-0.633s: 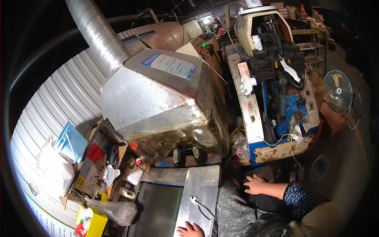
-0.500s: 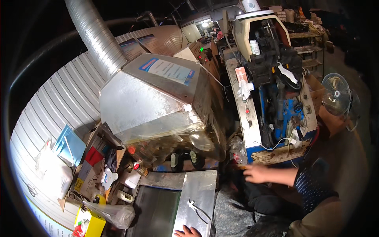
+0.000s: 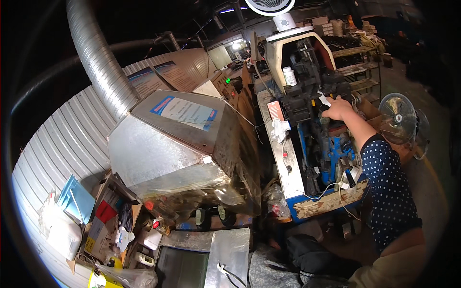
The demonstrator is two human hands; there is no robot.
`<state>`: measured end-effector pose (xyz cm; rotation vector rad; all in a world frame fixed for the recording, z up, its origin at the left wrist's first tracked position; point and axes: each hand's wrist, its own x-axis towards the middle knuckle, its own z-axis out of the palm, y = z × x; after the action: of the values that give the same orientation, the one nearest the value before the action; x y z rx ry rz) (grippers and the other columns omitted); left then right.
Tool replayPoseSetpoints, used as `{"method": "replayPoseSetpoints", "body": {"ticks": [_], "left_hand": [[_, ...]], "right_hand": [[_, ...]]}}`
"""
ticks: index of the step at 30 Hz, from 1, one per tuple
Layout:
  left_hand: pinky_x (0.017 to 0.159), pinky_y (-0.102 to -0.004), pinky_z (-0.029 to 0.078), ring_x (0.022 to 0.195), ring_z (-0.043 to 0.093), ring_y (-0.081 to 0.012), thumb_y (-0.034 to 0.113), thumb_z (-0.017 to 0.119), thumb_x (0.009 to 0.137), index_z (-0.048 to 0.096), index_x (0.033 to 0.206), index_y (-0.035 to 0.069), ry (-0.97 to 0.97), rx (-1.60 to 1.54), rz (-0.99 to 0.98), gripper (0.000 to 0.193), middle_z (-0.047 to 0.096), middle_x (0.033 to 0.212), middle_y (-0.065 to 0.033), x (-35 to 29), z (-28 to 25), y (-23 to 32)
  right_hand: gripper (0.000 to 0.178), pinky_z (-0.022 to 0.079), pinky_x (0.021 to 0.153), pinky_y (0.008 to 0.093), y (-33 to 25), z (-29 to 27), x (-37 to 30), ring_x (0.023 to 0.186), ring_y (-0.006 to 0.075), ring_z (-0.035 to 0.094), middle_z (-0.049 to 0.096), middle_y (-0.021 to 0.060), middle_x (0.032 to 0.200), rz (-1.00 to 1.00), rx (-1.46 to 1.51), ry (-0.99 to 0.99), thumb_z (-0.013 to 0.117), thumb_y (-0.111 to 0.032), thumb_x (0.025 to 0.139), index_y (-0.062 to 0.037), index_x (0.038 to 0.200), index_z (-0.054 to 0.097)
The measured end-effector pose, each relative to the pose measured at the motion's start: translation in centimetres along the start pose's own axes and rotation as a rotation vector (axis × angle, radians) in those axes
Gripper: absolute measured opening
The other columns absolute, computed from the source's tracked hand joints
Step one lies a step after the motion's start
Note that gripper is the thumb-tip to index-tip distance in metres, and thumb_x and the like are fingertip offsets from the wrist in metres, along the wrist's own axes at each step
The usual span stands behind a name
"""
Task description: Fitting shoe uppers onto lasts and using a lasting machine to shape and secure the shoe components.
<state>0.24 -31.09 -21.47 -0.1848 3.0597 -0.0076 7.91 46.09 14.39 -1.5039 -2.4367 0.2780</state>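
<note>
My right hand (image 3: 340,109) is stretched out to the black head of a blue-and-black machine (image 3: 331,144). Its fingers curl at a slim white piece (image 3: 324,99), whose lower part they hide; the hand seems closed on it. My left hand is out of sight. At the bottom, black-handled pliers (image 3: 229,275) lie on a sheet-metal plate (image 3: 216,249) beside a dark conveyor belt (image 3: 180,269).
A large metal hood (image 3: 153,144) with a duct (image 3: 93,57) stands at left. Crumpled white gloves (image 3: 279,128) and a white bottle (image 3: 289,77) rest on the machine. A floor fan (image 3: 397,117) stands right, and a cluttered box (image 3: 103,218) lower left.
My right hand has gone from near my lap up and forward to the white piece on the machine. My left hand has dropped out of view from the metal plate. The view has shifted.
</note>
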Motion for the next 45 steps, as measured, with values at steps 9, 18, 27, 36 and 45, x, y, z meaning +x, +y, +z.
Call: {"method": "replayPoseSetpoints", "body": {"ticks": [9,18,27,36,45], "left_hand": [[0.118,-0.0568,0.015,0.144,0.020,-0.0468,0.050,0.028,0.101,0.032,0.153,0.017,-0.008,0.033,-0.009,0.061,0.022,0.156,-0.0295,0.3,0.2,-0.1],[0.119,-0.0545,0.011,0.145,0.021,-0.0423,0.045,0.022,0.103,0.027,0.153,0.008,-0.017,0.109,-0.013,0.063,0.028,0.157,-0.0199,0.3,0.6,0.0],[0.119,-0.0552,0.012,0.144,0.020,-0.0465,0.044,0.025,0.102,0.027,0.153,0.008,-0.085,0.221,0.107,0.063,0.028,0.156,-0.0235,-0.2,0.3,-1.3],[0.118,-0.0549,0.017,0.142,0.025,-0.0449,0.046,0.023,0.102,0.030,0.151,0.004,-0.003,0.055,0.065,0.065,0.034,0.152,-0.0256,0.0,-0.6,0.2],[0.085,-0.0340,0.051,0.102,0.063,-0.0275,0.028,0.052,0.100,0.061,0.125,0.002,-0.088,-1.107,0.302,0.037,0.064,0.118,-0.0177,-1.7,-0.8,8.0]], "right_hand": [[0.085,0.043,0.105,0.0417,0.4,0.5,0.1,0.128,0.0366,0.050,0.042,0.0224,0.146,-0.046,0.026,0.080,0.067,-0.048,0.075,-0.0157,0.149,0.040],[0.084,0.043,0.106,0.0412,0.4,0.7,-0.3,0.129,0.0372,0.049,0.042,0.0215,0.146,-0.045,0.044,0.100,0.067,-0.047,0.075,-0.0152,0.148,0.040],[0.084,0.045,0.101,0.0441,1.4,3.5,-4.3,0.119,0.0423,0.053,0.046,0.0228,0.133,-0.071,0.028,0.220,0.067,-0.046,0.076,-0.0143,0.148,0.038],[0.089,0.047,0.098,0.0444,4.6,5.9,-7.7,0.115,0.0416,0.054,0.052,0.0210,0.125,-0.118,0.264,0.278,0.077,-0.032,0.061,-0.0208,0.143,0.044],[0.089,0.045,0.099,0.0462,5.6,7.9,-9.7,0.116,0.0424,0.053,0.052,0.0184,0.128,-0.215,0.369,0.387,0.076,-0.021,0.056,-0.0192,0.140,0.045]]}}
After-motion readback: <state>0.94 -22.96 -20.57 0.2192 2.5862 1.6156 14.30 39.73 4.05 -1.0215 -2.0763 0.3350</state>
